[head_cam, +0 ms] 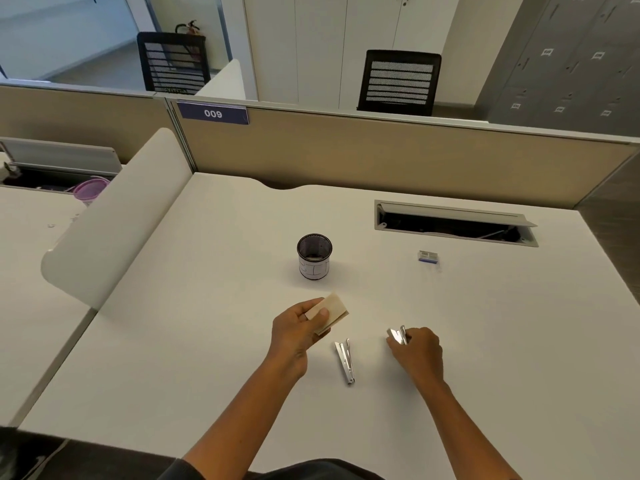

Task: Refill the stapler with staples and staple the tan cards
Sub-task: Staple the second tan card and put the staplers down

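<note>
Hands [299, 329] [417, 351] over a white desk [207, 341]; tan partition [381, 157] behind.

Left arm: we saw it bare, reaching forward and inward from the lower edge.
Left hand [299, 329]: raised, thumb over curled fingers, pinching the tan cards [331, 311] (thumb on top).
Right arm: bare, stretched forward from the lower right.
Right hand [417, 351]: knuckles up, fingers curled round a stapler [398, 336].
</note>
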The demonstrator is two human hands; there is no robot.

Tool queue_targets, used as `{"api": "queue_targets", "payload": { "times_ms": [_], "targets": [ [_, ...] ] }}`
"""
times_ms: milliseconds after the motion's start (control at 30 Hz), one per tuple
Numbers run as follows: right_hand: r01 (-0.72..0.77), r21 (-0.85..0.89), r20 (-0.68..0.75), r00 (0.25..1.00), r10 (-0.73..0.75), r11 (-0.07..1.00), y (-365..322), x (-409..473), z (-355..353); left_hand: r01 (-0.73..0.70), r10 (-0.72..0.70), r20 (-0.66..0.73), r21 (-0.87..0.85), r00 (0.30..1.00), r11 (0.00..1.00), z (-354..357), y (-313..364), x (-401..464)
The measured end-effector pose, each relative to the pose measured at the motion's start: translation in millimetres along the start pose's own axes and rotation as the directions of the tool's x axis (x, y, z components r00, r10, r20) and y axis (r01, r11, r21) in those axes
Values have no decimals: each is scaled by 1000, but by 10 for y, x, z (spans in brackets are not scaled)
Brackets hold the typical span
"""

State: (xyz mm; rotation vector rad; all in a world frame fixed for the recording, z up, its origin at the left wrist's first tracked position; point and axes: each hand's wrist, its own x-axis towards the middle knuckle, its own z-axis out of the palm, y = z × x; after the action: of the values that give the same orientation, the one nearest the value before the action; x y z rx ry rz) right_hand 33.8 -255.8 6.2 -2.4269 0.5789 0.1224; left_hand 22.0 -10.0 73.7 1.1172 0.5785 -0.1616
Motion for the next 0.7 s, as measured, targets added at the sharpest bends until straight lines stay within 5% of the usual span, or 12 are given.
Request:
{"api": "queue_targets", "payload": {
  "times_ms": [700],
  "targets": [
    [-16,-165,7,1000,18,986,45,94,62,-11,12,-17,37,1000,999,-67,20,80]
  ]
}}
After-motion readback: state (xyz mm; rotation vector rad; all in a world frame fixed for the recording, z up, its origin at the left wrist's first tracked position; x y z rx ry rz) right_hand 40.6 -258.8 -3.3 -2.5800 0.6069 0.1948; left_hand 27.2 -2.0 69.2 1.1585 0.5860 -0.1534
